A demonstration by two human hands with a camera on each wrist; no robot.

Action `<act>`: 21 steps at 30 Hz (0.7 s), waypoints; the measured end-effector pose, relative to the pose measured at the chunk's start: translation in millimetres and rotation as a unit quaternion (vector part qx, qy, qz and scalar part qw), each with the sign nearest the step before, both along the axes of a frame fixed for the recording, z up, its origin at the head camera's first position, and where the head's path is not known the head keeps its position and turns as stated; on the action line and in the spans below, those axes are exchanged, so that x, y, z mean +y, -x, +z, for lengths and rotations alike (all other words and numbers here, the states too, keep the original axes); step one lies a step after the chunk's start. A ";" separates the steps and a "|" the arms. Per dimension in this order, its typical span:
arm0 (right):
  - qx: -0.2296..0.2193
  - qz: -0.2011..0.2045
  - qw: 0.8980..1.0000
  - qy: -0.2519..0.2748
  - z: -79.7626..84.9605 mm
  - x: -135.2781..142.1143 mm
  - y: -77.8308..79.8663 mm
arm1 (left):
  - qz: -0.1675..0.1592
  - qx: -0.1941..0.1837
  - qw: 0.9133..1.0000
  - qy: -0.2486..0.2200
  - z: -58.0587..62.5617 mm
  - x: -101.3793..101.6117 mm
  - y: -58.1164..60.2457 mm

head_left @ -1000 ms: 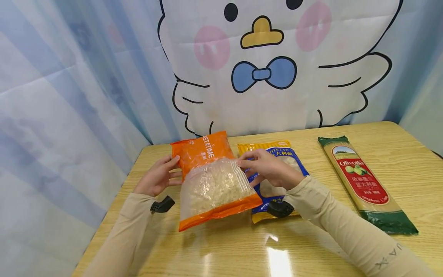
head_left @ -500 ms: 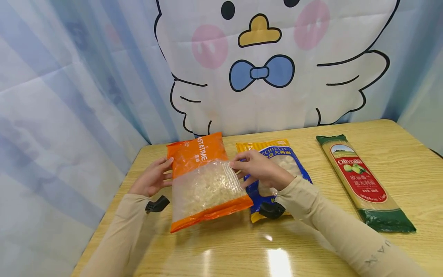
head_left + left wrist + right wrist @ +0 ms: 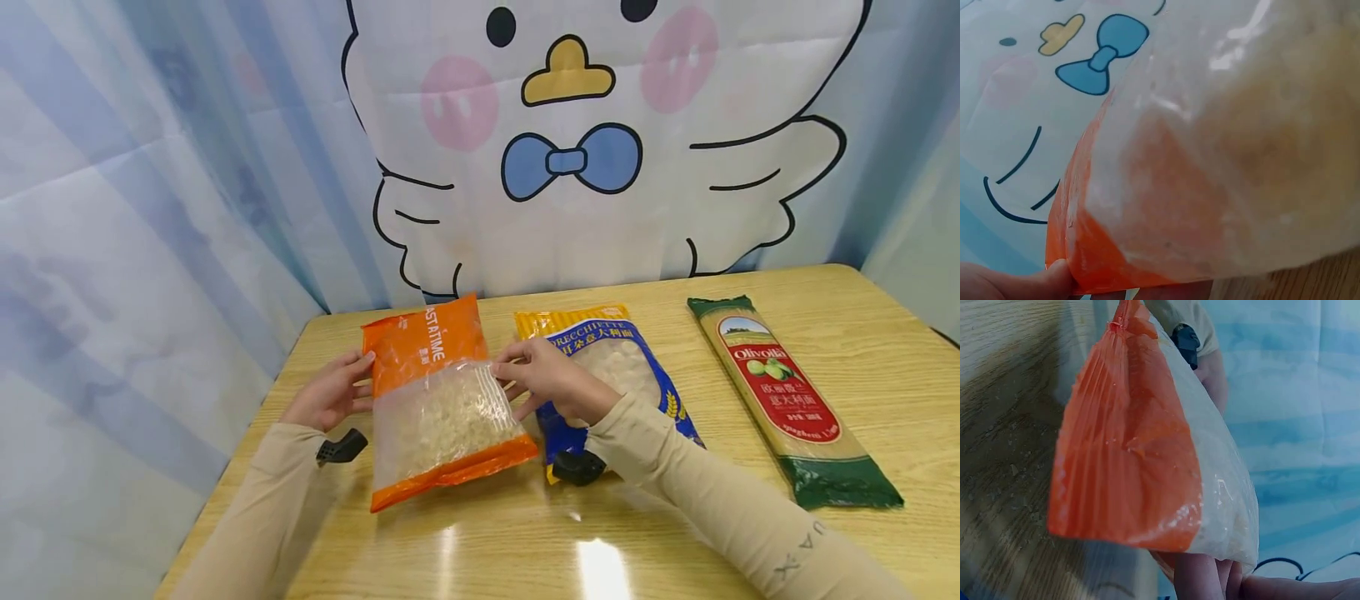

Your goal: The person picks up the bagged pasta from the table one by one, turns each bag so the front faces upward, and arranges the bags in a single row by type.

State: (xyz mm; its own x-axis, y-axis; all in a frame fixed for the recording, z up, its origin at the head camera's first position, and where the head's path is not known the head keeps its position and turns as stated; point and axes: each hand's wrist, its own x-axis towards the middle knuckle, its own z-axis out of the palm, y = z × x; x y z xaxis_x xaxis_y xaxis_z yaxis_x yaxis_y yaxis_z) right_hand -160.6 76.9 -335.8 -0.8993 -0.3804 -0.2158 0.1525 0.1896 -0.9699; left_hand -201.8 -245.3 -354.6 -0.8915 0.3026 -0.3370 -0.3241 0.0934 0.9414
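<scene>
A plump bag of pasta [image 3: 442, 408], orange at both ends with a clear middle, is held between the two hands over the left part of the table. My left hand [image 3: 333, 396] grips its left edge, the thumb on the front and the fingers behind. On the right edge, my right hand [image 3: 551, 379] pinches the clear plastic near the white stripes. The bottom seam [image 3: 1110, 444] looks lifted off the wood in the right wrist view. In the left wrist view, my left thumb [image 3: 1041, 281] presses the orange corner. Fingers behind the bag are partly hidden.
A blue and yellow orecchiette packet [image 3: 630, 367] lies under and beside my right forearm. Farther right is a long green-ended spaghetti packet [image 3: 787, 392]. A printed curtain [image 3: 570, 225] hangs behind the wooden table [image 3: 465, 558].
The bag, held by both hands, has shifted a little left and lower, and its top has dropped slightly. My right hand has moved left with it, uncovering more of the orecchiette packet.
</scene>
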 end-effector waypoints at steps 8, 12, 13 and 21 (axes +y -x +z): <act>-0.008 -0.010 1.000 -0.014 -10.3 -5.1 -3.4 | 0.018 -0.011 1.000 0.006 -10.4 0.4 1.7; -0.018 -0.017 0.999 -0.023 -17.2 -6.8 -3.8 | 0.019 -0.012 1.000 0.006 -19.9 0.3 2.3; -0.018 -0.018 0.999 -0.024 -17.8 -6.9 -4.0 | 0.018 -0.010 1.000 0.008 -21.5 0.5 2.4; -0.025 -0.023 0.999 -0.020 -19.7 -7.2 -3.8 | 0.027 -0.015 0.999 0.024 -24.9 4.7 4.6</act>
